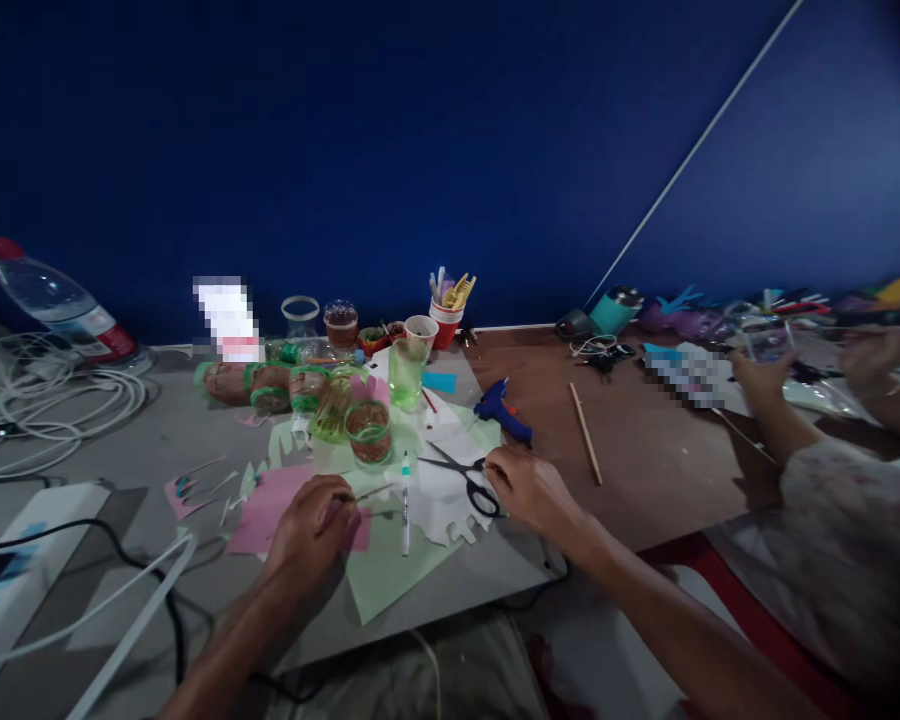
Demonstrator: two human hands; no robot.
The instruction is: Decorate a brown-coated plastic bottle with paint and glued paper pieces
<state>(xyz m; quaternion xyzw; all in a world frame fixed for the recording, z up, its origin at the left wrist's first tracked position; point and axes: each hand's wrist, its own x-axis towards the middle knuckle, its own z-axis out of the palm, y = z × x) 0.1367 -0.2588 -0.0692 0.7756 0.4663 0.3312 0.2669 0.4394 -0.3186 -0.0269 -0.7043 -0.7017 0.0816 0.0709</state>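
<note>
My left hand (pixel 316 522) is closed, pinching a thin strip (pixel 375 493) that looks like paper or a small stick, above pink paper (pixel 270 512). Toward the right, the closed fingers of my right hand (pixel 521 487) are at one handle of black scissors (pixel 465 474). The scissors' blades are spread and point left over cut white paper (pixel 439 505). Between my hands a capped marker (pixel 405 505) lies on a green sheet (pixel 382 575). A brown cup-like piece with green rims (pixel 368 432) stands just beyond. Fingertips are partly hidden on both hands.
A blue glue gun (pixel 504 412) and a wooden stick (pixel 585 433) lie to the right. Behind stand a green-tinted cup (pixel 405 376) and a red cup of utensils (pixel 447 325). Coiled white cables (pixel 67 410) fill the left. Another person's hands (pixel 765 385) work at far right.
</note>
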